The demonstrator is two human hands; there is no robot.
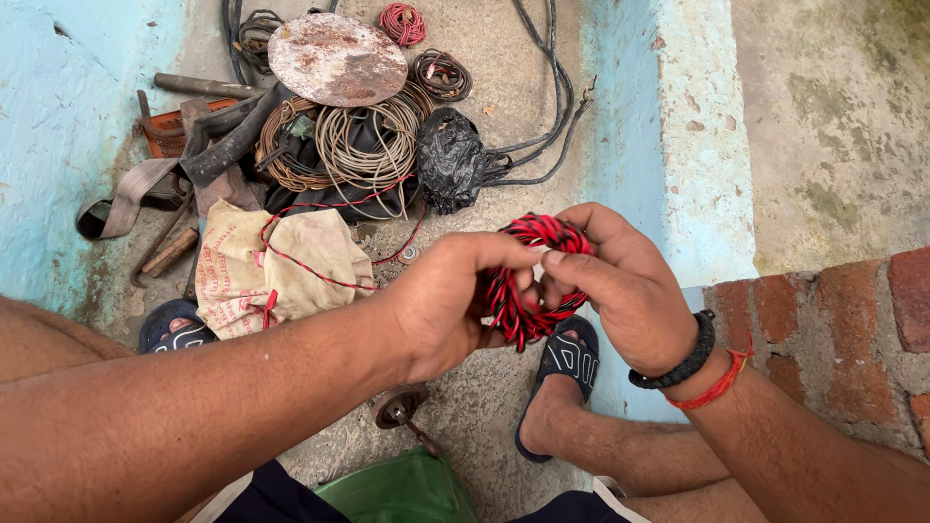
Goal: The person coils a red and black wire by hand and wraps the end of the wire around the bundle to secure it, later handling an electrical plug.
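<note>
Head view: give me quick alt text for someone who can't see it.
Both hands, left hand and right hand, grip a coil of twisted red-and-black wire over a concrete floor. A loose strand runs from it across a cloth sack toward a heap of wire coils, a rusty metal disc and a black plastic bag.

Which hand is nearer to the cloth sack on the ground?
Left. The left hand grips the red-and-black wire coil just right of the cloth sack; the right hand holds the coil's far side, farther from it.
</note>
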